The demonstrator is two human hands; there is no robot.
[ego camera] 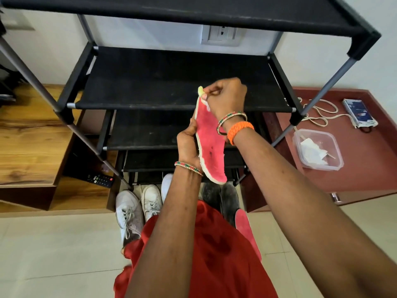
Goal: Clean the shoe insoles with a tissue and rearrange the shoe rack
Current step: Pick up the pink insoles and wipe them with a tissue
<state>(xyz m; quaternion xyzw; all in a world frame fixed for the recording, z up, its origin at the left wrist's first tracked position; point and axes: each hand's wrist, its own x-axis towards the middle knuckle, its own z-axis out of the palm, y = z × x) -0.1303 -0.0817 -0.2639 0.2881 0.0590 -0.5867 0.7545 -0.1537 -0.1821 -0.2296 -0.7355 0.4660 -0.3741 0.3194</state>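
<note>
The tissue (200, 91) was mostly hidden inside the right hand (225, 97); only a pale tip was seen above the fingers. One edge of the insole (209, 147) was covered by the left hand (189, 145). A second insole (245, 231) and the dark shoes (221, 198) were partly hidden by the red garment (214, 254). The rack (171, 87) was cut off at the top edge. The print on the packet (357, 112) was too small to be read.

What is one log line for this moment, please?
left hand: holds red insole | right hand: pinches tissue at insole tip | shoe rack: shelves bare | white sneakers: floor
</note>
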